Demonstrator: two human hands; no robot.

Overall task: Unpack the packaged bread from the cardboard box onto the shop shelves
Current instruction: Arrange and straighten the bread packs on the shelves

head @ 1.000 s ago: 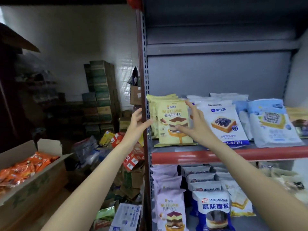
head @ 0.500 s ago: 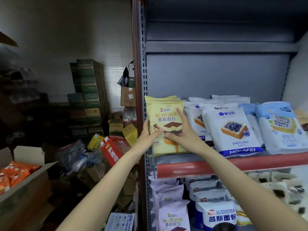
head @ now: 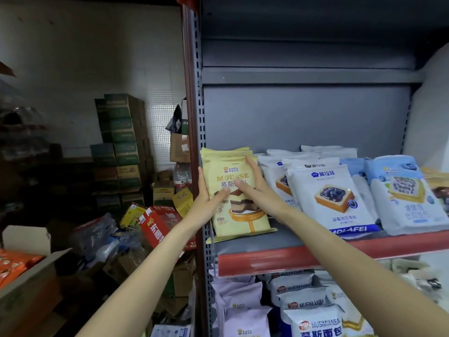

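Observation:
A yellow mousse bread pack stands at the front of a row of like packs, at the left end of the upper shelf. My left hand lies against the pack's left edge, fingers straight up the side and thumb across the front. My right hand presses flat on the pack's front, fingers straight. The open cardboard box sits at the lower left, with orange packs inside.
White and blue bread packs fill the shelf to the right. More mousse bread packs stand on the shelf below. A red-brown shelf upright rises beside my left hand. Stacked cartons and loose goods crowd the floor at left.
Both hands closed in on the yellow pack: the left came from beside the upright onto its left edge, the right slid up its front. The pack now stands straighter.

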